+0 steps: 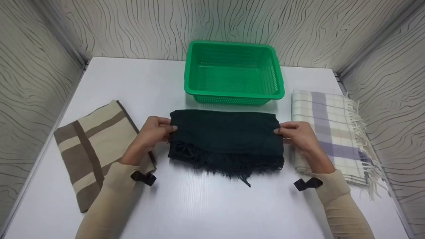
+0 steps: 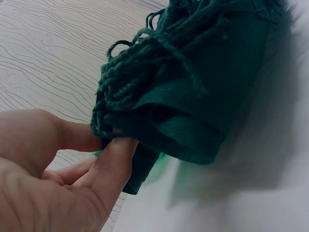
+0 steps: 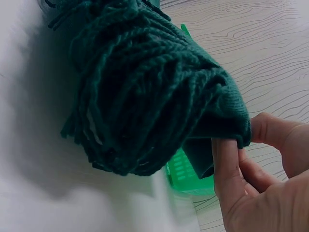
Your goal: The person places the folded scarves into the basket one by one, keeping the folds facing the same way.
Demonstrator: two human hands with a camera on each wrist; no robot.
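Observation:
A folded dark green scarf (image 1: 225,139) with a fringed near edge is held just above the white table (image 1: 199,205), in front of the green basket (image 1: 234,71). My left hand (image 1: 154,131) pinches its left end between thumb and fingers. My right hand (image 1: 295,132) pinches its right end the same way. In the left wrist view the thumb (image 2: 113,164) presses on the scarf (image 2: 193,87) by its fringe. In the right wrist view the thumb (image 3: 227,164) holds a folded corner of the scarf (image 3: 145,96), with a piece of the basket (image 3: 186,171) behind.
A folded beige and brown striped scarf (image 1: 91,149) lies at the left of the table. A cream and lilac checked scarf (image 1: 332,132) with a white fringe lies at the right. The basket stands at the back centre with nothing in it. Patterned walls close three sides.

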